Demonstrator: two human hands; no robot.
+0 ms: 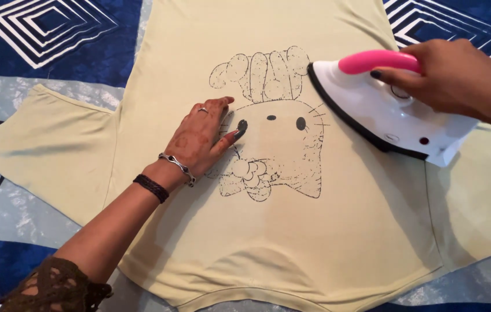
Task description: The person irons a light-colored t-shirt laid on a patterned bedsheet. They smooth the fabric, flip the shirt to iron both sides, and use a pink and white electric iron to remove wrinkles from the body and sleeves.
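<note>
Pink-handled iron (390, 110) in right hand (459, 78) (left hand (202, 138) flattens shirt (326, 231)).

Blue bedsheet with white nested-diamond line patterns (49, 26) spread beneath everything, pale grey mottled band of the same sheet (2, 92) to the far left of the grip on the handle, another white diamond pattern (459, 17) just above that grip, dark blue patch (2, 260) at the lower left corner

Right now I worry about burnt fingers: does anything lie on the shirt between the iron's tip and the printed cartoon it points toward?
Yes. The left hand lies flat on the pale yellow T-shirt, its fingers covering the left part of the cartoon print. The iron, held by the right hand, touches the print's upper right edge; bare print separates them.
</note>
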